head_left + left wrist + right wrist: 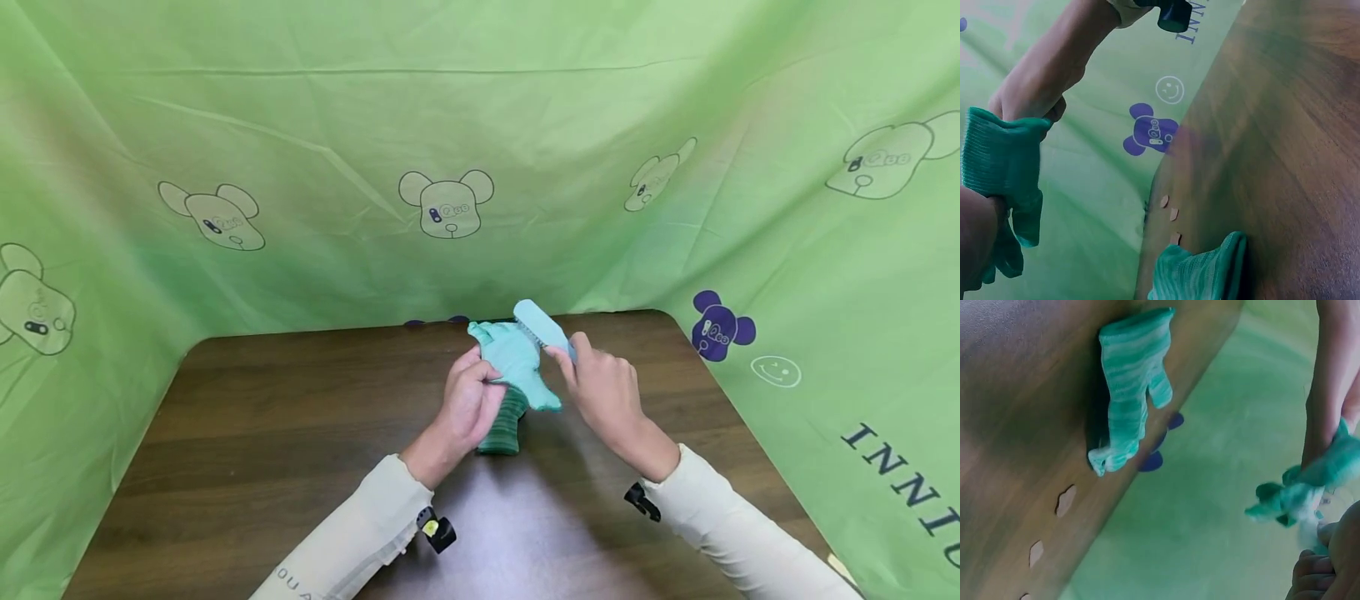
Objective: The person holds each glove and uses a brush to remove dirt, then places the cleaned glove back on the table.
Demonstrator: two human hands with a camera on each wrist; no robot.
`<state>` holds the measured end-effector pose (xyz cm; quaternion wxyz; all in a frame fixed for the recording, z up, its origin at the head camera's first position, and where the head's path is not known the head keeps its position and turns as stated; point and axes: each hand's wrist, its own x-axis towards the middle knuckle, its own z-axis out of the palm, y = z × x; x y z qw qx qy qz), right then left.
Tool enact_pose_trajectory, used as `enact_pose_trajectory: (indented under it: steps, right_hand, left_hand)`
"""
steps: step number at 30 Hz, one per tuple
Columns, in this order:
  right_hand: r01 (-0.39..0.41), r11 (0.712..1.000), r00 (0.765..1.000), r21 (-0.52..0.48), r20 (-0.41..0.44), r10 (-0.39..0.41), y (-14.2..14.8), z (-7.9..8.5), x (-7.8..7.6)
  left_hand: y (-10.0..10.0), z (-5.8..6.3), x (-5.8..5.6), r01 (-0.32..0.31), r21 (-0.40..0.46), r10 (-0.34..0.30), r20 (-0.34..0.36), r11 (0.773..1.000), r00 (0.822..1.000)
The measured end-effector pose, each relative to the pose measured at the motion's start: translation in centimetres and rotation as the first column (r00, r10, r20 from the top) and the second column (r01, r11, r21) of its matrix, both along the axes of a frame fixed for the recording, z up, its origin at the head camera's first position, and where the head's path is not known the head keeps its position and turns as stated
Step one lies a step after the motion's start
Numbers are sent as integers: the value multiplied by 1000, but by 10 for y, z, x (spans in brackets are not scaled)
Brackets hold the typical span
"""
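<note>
Above the table, my left hand grips a green knitted glove between thumb and fingers. In the left wrist view the glove's ribbed cuff and hanging fingers show. My right hand holds a light blue brush by its handle, with the bristles against the upper right of that glove. The brush is mostly hidden behind the hand in the right wrist view. A second green striped glove lies on the table beyond the hands, its cuff toward me; the held glove partly covers it in the head view.
Several small pale scraps lie on the brown wooden table near its far edge. A green printed cloth hangs behind the table and along both sides. Black wrist mounts sit under the sleeves.
</note>
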<state>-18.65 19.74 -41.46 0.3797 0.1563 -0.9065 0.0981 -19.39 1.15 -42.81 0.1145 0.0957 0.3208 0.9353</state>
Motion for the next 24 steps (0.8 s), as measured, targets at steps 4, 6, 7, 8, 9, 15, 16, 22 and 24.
enact_pose_trajectory:
  steps: [4, 6, 7, 8, 9, 15, 16, 22, 24]
  right_hand:
    - [-50, 999, 998, -18, 26, 51, -3, 2, 7]
    - [-101, 995, 995, -4, 24, 101, -10, 2, 14]
    - [-123, 992, 992, 16, 23, 123, -13, 2, 17]
    - [-145, 989, 989, 36, 27, 144, -16, 1, 19]
    - [-160, 986, 987, 54, 32, 159, -18, 0, 20]
    - [-124, 991, 991, 52, 55, 121, -17, -2, 18]
    - [-111, 993, 992, 41, 58, 109, -15, -2, 16]
    - [-42, 999, 998, 11, 46, 42, -3, -2, 6]
    - [-38, 999, 998, 5, 46, 38, 1, -2, 3]
  left_hand:
    - [-1, -2, -2, -33, -15, 33, 9, 999, 999]
    - [-2, -3, -3, -29, -17, 29, 3, 999, 1000]
    - [-3, -3, -3, -25, -12, 25, 0, 1000, 1000]
    - [-3, -2, -4, -20, -10, 20, -5, 1000, 1000]
    - [-3, -2, -4, -15, -8, 15, -9, 1000, 1000]
    - [-3, 0, -2, 15, -13, -15, -13, 1000, 1000]
    - [-3, 0, -1, 21, -15, -21, -13, 1000, 1000]
    - [-1, 0, 2, 40, -10, -40, -34, 999, 999]
    - [0, 0, 3, 36, -7, -36, -34, 999, 999]
